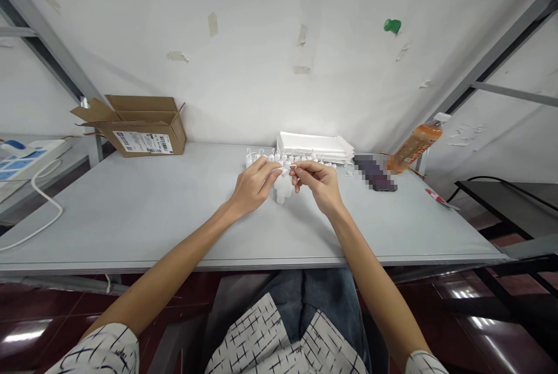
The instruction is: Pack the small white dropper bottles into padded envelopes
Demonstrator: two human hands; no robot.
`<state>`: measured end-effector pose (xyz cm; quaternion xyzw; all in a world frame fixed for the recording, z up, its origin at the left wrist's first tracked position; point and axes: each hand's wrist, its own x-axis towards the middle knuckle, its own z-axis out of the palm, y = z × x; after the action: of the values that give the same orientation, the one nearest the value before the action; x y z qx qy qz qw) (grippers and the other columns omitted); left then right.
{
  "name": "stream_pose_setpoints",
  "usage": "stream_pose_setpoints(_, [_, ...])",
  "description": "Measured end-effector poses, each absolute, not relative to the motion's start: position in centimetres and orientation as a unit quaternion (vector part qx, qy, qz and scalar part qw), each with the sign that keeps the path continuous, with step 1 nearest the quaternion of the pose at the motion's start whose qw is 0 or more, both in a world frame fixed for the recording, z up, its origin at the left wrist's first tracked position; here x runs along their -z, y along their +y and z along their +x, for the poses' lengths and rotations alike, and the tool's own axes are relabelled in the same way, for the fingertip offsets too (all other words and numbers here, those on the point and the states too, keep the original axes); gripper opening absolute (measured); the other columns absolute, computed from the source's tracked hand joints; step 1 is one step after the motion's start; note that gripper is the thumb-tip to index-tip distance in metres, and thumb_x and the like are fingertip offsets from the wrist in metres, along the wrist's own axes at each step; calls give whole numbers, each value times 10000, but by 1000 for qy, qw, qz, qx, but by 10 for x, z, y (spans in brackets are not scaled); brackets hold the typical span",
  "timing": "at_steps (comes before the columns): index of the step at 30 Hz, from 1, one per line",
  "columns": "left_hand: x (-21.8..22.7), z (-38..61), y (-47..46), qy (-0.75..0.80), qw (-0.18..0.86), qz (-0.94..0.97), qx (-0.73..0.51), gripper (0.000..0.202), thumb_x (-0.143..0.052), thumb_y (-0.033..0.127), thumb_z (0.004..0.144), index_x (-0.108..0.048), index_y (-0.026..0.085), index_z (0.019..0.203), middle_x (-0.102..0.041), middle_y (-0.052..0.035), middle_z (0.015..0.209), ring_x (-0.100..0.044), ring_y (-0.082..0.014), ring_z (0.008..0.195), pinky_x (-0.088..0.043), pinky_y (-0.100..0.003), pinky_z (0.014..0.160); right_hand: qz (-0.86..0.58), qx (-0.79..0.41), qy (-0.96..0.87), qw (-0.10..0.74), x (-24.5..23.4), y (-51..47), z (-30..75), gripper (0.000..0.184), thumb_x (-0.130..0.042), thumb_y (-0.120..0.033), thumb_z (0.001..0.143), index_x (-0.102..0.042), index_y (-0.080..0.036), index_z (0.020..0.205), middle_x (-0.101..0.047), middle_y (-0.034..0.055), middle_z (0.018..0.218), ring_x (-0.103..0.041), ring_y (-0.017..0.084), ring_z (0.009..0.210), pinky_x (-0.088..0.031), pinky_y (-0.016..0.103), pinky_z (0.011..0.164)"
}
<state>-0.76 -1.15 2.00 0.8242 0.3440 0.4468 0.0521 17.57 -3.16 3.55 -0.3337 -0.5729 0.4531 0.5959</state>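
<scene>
On the worktop [131, 229], left hand [255, 187] and right hand [316, 184] pinch a small white bottle [283, 188]!
More bottles [279, 158] lined up just behind.

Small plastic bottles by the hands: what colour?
The bottles are milky white, caps included; best seen in the head view.
</scene>
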Motion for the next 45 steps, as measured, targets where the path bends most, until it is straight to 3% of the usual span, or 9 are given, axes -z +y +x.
stream_pose_setpoints(8, [-20,-7,-12,356,57,823,-440,384,-316,404,1036,-635,189,1028,-575,-47,870,-545,-146,735,-414,-258,645,-338,-453,-576,591,-35,-31,176,249,-762,-406,749,-735,-171,830,-666,43,758,-580,135,620,-517,289,498])
stream_pose_setpoints(16, [-20,-7,-11,343,39,825,-447,336,-359,349,1033,-644,171,1020,-578,-44,857,-543,-136,728,-403,-250,651,-315,-460,-575,599,-36,-32,175,180,-752,-344,771,-741,-172,823,-653,37,747,-571,126,601,-503,278,484])
stream_pose_setpoints(28, [-17,-7,-10,355,-25,837,-417,333,-376,364,1027,-648,174,1024,-573,-43,826,-537,-139,718,-377,-243,607,-352,-376,-639,571,-29,-28,179,217,-693,-390,811,-715,-179,853,-657,26,741,-582,114,570,-512,274,501])
stream_pose_setpoints(33, [-15,-7,-9,341,4,845,-413,328,-375,370,1025,-638,175,1025,-571,-47,841,-529,-141,715,-395,-253,625,-348,-383,-652,554,-31,-29,182,257,-710,-387,802,-681,-202,978,-632,-11,667,-606,128,592,-527,284,546])
stream_pose_setpoints(39, [-13,-6,-8,324,44,842,-429,319,-370,351,1025,-630,167,1008,-553,-49,838,-514,-146,706,-403,-265,632,-335,-391,-663,544,-32,-26,181,244,-707,-393,812,-673,-204,962,-634,-14,667,-650,145,639,-549,327,661])
stream_pose_setpoints(45, [-21,-6,-9,327,107,824,-451,347,-348,402,1029,-624,192,1018,-545,-37,831,-514,-154,732,-445,-278,678,-321,-404,-622,589,-37,-29,177,277,-740,-418,783,-680,-201,944,-677,4,711,-650,144,616,-572,335,630])
